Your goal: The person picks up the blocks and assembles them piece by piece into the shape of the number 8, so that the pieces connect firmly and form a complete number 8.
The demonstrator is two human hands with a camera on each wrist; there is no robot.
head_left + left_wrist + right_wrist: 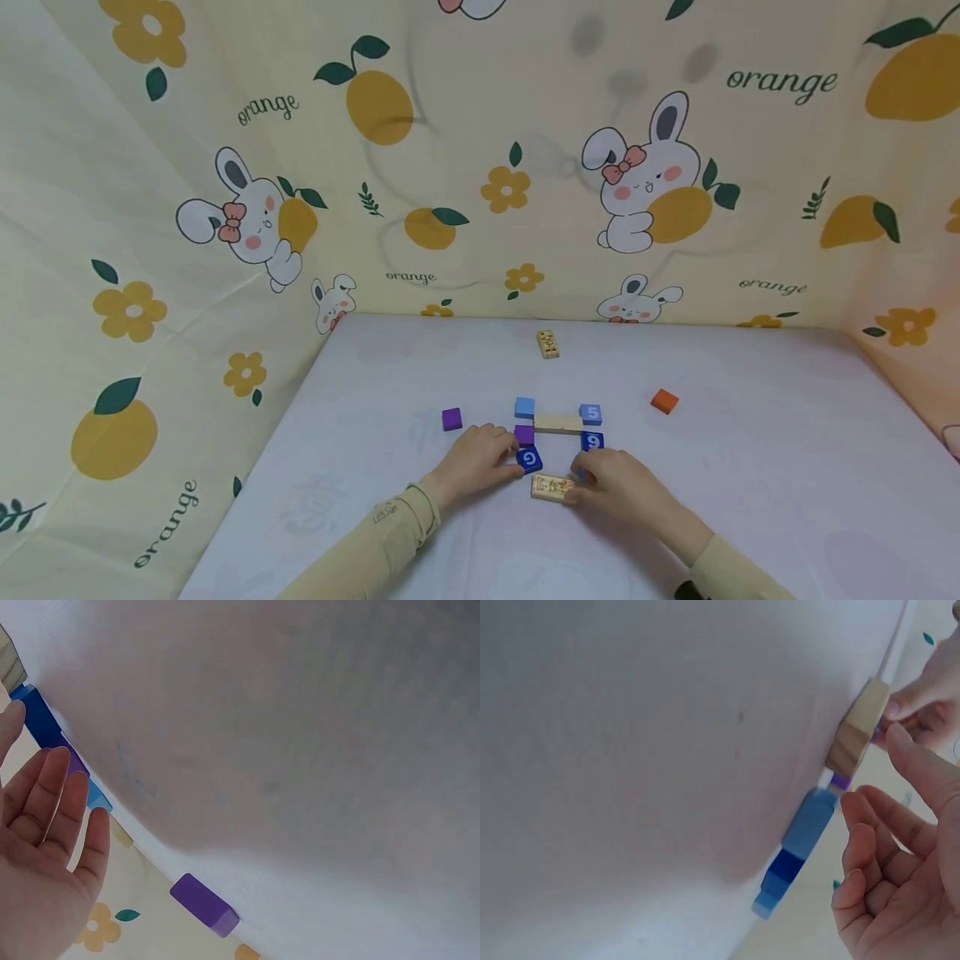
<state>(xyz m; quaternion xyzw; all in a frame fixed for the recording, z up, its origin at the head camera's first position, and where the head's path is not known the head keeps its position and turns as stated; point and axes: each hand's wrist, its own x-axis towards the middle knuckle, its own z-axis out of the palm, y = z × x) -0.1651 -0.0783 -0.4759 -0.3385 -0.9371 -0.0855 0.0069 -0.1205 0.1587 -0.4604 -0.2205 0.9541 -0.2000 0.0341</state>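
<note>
Steadying lightly seems best

The patterned wooden block [552, 487] is met at its right end by the right hand [626, 492] (pinch cannot be told); beyond it, the G block [529, 460] is met by the spread left hand [476, 458].

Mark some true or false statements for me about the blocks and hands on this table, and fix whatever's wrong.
1. The orange block lies to the right of the block marked 5. True.
2. The left hand holds the orange block. False: the left hand is beside a dark blue block.
3. The far printed wooden block lies away from both hands. True.
4. The lone purple block touches the orange block. False: they lie apart, on opposite sides of the arrangement.
5. The right hand is at one end of the near printed wooden block. True.
</note>
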